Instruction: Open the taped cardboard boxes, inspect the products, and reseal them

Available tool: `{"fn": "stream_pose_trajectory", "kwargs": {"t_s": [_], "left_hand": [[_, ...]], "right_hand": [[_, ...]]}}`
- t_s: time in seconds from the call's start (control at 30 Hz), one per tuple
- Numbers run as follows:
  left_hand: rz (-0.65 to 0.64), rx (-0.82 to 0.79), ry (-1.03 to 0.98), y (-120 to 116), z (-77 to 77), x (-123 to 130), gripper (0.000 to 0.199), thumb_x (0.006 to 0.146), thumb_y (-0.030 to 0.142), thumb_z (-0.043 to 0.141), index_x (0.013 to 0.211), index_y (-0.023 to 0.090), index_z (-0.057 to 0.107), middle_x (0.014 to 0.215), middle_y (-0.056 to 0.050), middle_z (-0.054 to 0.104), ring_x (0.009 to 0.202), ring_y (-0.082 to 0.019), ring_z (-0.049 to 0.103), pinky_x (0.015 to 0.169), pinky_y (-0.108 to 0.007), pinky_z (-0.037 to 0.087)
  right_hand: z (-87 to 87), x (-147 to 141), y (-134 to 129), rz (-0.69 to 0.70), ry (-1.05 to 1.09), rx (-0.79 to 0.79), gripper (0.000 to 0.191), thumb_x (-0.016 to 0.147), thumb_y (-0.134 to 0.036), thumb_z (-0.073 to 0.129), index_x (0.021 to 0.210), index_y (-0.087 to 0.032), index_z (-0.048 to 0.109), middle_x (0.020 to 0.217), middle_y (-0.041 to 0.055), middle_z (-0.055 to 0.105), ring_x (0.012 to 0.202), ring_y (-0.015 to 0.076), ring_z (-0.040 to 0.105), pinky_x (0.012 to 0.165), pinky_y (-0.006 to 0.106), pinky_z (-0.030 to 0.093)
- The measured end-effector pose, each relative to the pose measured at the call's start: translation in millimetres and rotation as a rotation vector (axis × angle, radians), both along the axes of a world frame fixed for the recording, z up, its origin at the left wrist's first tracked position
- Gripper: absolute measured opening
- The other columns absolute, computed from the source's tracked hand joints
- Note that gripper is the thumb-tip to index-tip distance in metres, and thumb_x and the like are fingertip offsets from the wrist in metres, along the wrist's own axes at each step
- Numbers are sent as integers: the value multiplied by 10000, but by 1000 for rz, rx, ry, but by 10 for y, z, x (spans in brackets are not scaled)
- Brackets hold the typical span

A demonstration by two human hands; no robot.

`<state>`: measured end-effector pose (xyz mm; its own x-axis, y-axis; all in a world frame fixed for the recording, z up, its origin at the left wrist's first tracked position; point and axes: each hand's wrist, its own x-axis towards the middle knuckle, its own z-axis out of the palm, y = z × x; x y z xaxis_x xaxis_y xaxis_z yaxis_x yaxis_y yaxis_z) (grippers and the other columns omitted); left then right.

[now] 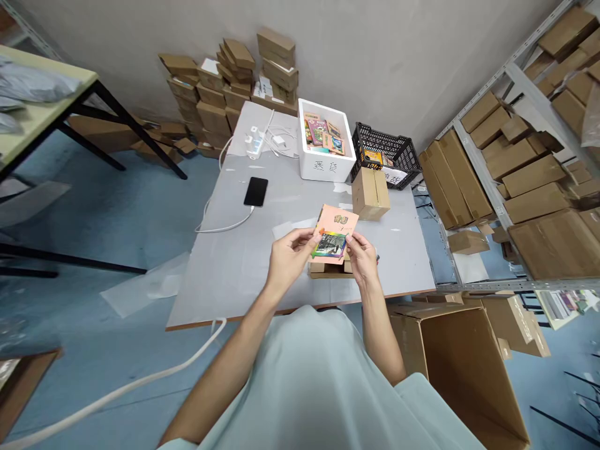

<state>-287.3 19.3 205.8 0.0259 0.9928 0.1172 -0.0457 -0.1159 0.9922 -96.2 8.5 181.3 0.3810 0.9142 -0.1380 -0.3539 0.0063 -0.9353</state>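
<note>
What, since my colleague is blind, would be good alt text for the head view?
A person's left hand and right hand hold a pink booklet above a grey table. Farther back are a phone, a white box of colourful items, a black basket and a cardboard box.

Storeroom or packing room: metal shelving (539, 285) loaded with cardboard boxes (534, 178), cartons (215, 119) stacked by wall (375, 56), worktable (210, 275).

Booklet (335, 235) above probable carton (330, 274) on table (220, 262)
</note>
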Motion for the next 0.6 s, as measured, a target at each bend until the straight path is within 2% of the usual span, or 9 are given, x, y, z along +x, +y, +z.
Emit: {"fn": "stream_pose_trajectory", "kwargs": {"t_s": [0.07,0.17,0.23,0.33,0.4,0.5,0.6], "left_hand": [[44,122,100,35,-30,-134,453,957,659,862,1073,223,894,1096,-100,860,1030,-290,800,977,-436,665],[140,444,294,31,-49,-314,199,1060,444,786,1017,295,909,1096,-71,865,1121,-292,788,1064,-480,634],[170,610,365,24,-58,-409,203,1097,345,738,991,322,910,1099,-62,875,1149,-293,790,1073,-502,629],[159,713,384,11,-73,-490,244,1123,281,703,995,333,905,1156,-54,892,1229,-300,800,1098,-522,635],[126,699,354,-16,-78,-501,217,1127,300,709,1022,326,896,1158,-51,896,1253,-302,807,1118,-521,639],[109,525,273,-73,-71,-488,150,1079,398,784,1148,287,858,1112,-54,888,1146,-288,835,1096,-492,657],[44,305,188,-100,-62,-484,346,989,495,854,1226,247,809,1084,-58,870,1022,-266,832,985,-426,677]], "right_hand": [[71,-50,-68,-12,-87,46,494,713,-551,1020,1045,-219,864,1037,80,875,955,246,773,896,387,661],[186,-127,-194,-2,-190,141,416,739,-547,1021,985,-253,858,1177,106,893,1200,315,796,1098,466,638],[238,-168,-281,19,-213,199,378,746,-553,1031,916,-274,840,1302,125,883,1329,342,775,1162,501,614],[259,-203,-387,28,-235,254,349,787,-565,1012,839,-286,808,1361,133,868,1362,346,768,1142,510,618],[248,-205,-430,9,-264,265,332,812,-561,991,862,-286,813,1315,128,878,1320,336,781,1130,496,618],[224,-180,-445,-42,-316,205,361,832,-548,976,1011,-274,824,1154,99,885,1150,296,805,1053,444,630],[207,-134,-426,-63,-354,147,392,824,-540,972,1045,-262,807,1007,56,851,975,247,770,903,370,623]]}}
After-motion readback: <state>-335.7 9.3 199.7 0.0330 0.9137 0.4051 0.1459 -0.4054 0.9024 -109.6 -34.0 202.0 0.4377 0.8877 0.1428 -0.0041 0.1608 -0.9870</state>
